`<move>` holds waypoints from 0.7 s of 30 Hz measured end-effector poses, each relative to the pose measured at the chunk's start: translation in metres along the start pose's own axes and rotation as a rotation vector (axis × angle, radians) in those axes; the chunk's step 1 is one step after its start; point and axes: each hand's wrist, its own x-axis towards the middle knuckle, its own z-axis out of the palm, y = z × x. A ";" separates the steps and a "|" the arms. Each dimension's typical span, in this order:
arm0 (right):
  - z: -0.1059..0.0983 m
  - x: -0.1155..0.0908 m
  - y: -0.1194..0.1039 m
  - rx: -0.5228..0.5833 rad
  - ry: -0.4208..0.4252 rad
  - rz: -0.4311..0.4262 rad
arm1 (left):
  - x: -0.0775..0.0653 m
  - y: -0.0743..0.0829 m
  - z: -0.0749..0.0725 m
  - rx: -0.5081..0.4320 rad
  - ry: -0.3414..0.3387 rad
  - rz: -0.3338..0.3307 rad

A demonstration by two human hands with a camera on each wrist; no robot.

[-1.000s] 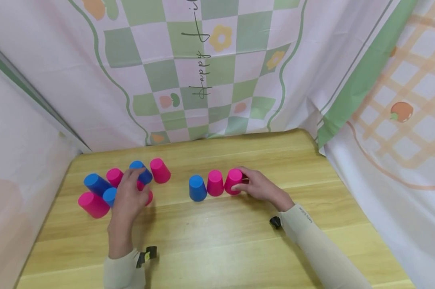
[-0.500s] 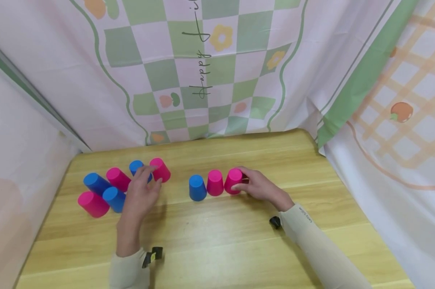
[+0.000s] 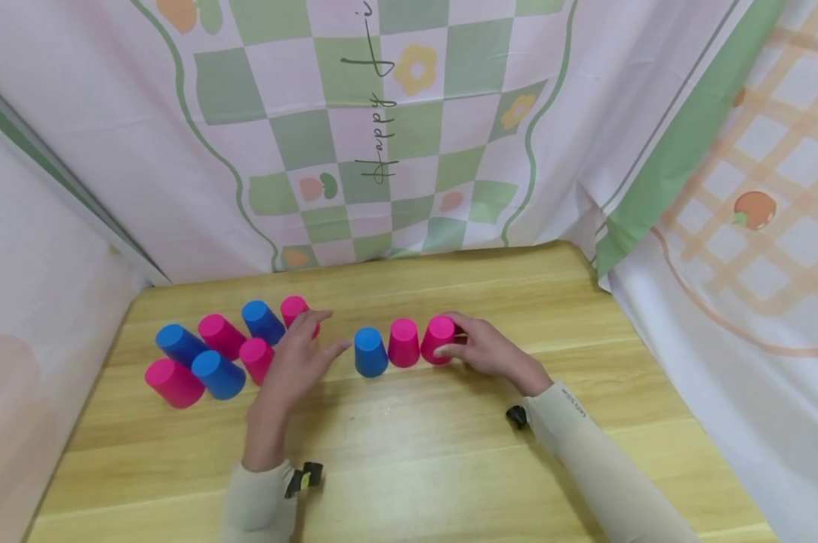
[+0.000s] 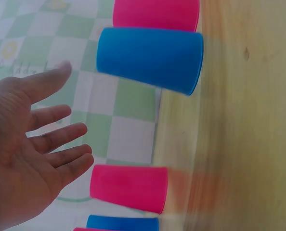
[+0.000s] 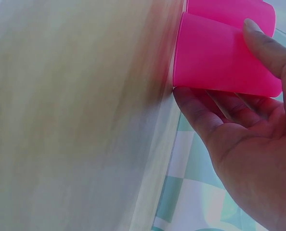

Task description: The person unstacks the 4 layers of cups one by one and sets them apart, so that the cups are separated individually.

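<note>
Upside-down plastic cups stand on the table in the head view. My right hand [image 3: 487,347] grips the pink cup [image 3: 439,341] at the right end of a row of three, thumb on its near side and fingers behind. Beside it stand another pink cup [image 3: 404,343] and, at the row's left end, a blue cup [image 3: 371,353]. My left hand [image 3: 295,367] is spread, thumb and fingers pointing at that blue cup with a gap between. In the left wrist view the hand [image 4: 37,139] holds nothing, the same blue cup [image 4: 150,58] ahead of it.
Left of my left hand several cups stand in two rows, among them a blue cup [image 3: 219,375], a pink cup [image 3: 174,382] and a far pink cup [image 3: 293,308] partly hidden by my fingers. A patterned curtain [image 3: 409,136] hangs behind the wooden table [image 3: 409,467].
My left hand has moved right from over the left-hand cups toward the row of three, uncovering the cups behind it. My right hand stays on its pink cup.
</note>
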 end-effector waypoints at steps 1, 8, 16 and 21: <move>0.000 0.000 0.000 0.001 0.000 0.001 | 0.001 0.001 0.002 -0.003 -0.008 0.007; -0.001 -0.001 -0.002 0.005 -0.003 -0.010 | 0.005 0.009 0.018 -0.011 -0.073 0.014; 0.000 -0.001 -0.001 0.000 -0.002 -0.001 | 0.009 0.015 0.031 0.014 -0.110 0.048; 0.000 0.000 0.001 0.010 -0.006 0.002 | 0.013 0.015 0.040 0.034 -0.119 0.102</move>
